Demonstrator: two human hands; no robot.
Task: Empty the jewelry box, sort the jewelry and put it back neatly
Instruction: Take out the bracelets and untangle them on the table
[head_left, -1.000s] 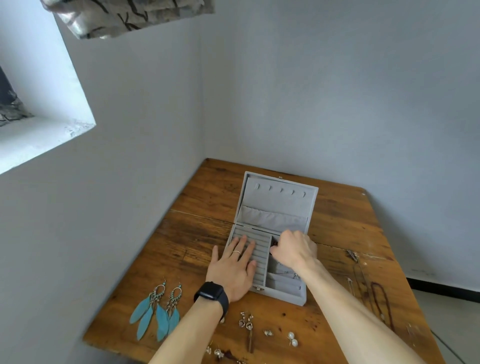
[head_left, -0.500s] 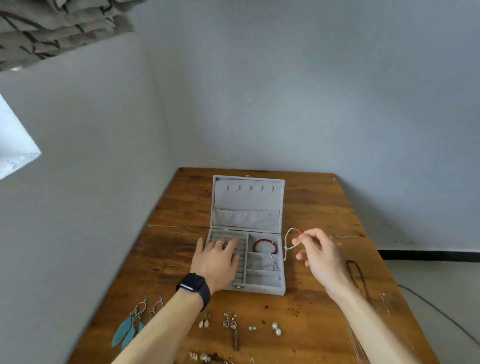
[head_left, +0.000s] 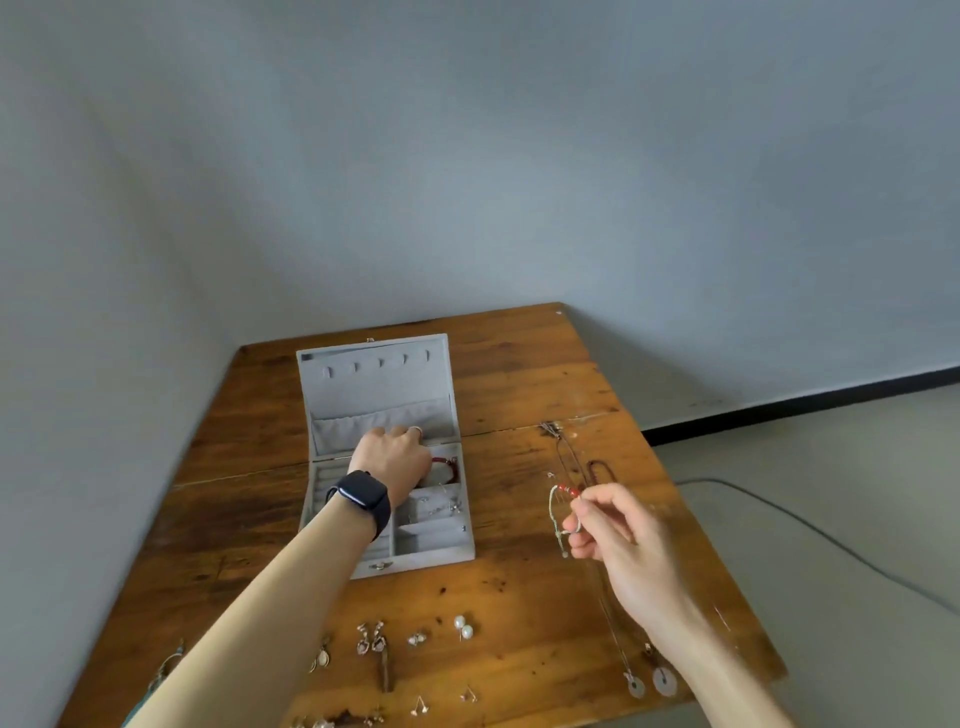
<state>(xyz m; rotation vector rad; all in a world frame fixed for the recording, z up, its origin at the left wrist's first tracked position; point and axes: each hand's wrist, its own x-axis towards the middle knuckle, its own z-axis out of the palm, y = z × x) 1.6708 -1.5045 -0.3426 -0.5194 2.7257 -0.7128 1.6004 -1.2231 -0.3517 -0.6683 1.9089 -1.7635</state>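
Wooden table (head_left: 519, 374) standing in a corner of grey walls (head_left: 467, 156); I am logging its contents through the head camera.

1. Grey jewelry box (head_left: 382, 387), sitting on the left half of the table with its lid lying open toward the wall. I am seeing a ribbed ring section on the left of the base and compartments on the right.
2. Red bracelet (head_left: 448, 467), lying in the rear right compartment, partly hidden by the hand.
3. Thin silver pieces (head_left: 441, 506), lying tangled in the compartment just in front of it; too small for me to name.
4. Left hand (head_left: 392, 457), reaching into the rear of the base, knuckles up and fingers bent downward. I cannot tell whether it is gripping anything. It is wearing a ring (head_left: 415, 429) and, at the wrist, a black smartwatch (head_left: 361, 496).
5. Right hand (head_left: 618, 535), hanging above the table well right of the box, thumb and fingertips pinching a beaded bracelet (head_left: 557, 512) of pale beads with a few red ones, which is dangling clear of the wood.
6. Dark cord necklace (head_left: 597, 467), lying beyond the right hand.
7. Two pale disc pendants (head_left: 665, 682), lying near the front right edge.
8. Pearl earrings (head_left: 462, 627) and drop earrings (head_left: 371, 642), lying in a row in front of the box.
9. Cable (head_left: 805, 525), trailing across the floor (head_left: 857, 467) to the right.
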